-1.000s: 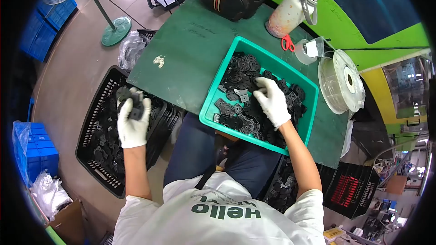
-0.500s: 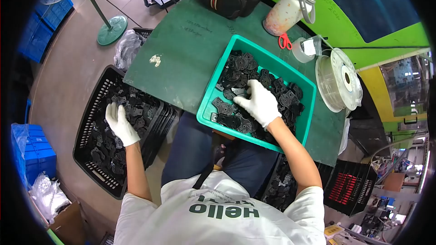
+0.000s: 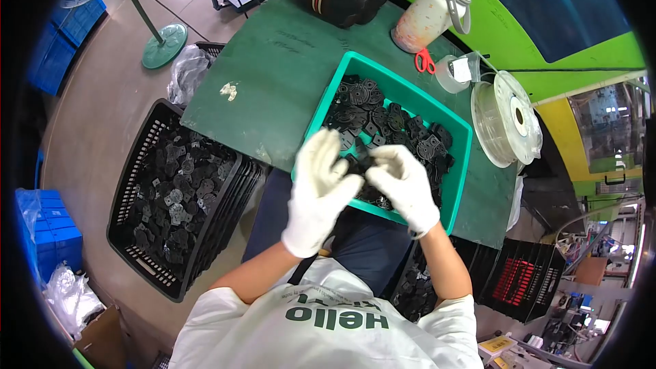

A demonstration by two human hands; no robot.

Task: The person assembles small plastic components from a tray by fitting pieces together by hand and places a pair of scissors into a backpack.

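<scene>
Two white-gloved hands meet over the green bin (image 3: 403, 93) as I look down from the head camera. My right hand (image 3: 408, 184) is pinched small, and I see a black bit (image 3: 363, 156) between its thumb and fingers. My left hand (image 3: 314, 197) is just beside it, fingers wide, with its thumb near the bit; it is blurry, so I cannot tell if they touch. The bit is above the near side of the bin, and lots more bits (image 3: 398, 120) lie in a heap inside. The bin sits on a green table (image 3: 263, 89). On the floor to my left, a black basket (image 3: 125, 208) holds many dark bits too.
</scene>
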